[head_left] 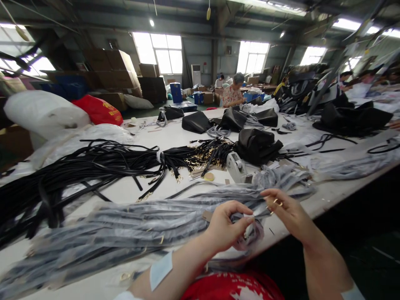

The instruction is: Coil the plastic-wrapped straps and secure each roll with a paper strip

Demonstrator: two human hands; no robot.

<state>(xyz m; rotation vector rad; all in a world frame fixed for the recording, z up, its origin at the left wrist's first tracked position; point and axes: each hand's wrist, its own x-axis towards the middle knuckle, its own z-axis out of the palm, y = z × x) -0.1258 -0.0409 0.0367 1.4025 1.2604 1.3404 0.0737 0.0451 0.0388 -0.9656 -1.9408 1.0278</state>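
Note:
My left hand point(229, 227) is closed, thumb and fingers pinching a coiled strap point(254, 237) wrapped in clear plastic at the table's near edge. To its right, my right hand point(289, 212) is raised, its fingers closed around a small gold metal clasp point(276, 203). Whether a strap end hangs from that clasp cannot be made out. Under and beyond my left hand lie many flat straps point(125, 225) in clear plastic sleeves, side by side across the table. A small brown card point(206, 215) sits beside my left knuckles.
Loose black straps point(93, 166) with gold hooks point(206, 154) are bundled farther back. A white tape dispenser point(236, 166) and a yellow tape roll point(208, 177) stand mid-table. Black bags point(256, 146) lie behind. Another person point(233, 91) works across the room; a red bag point(98, 110) rests left.

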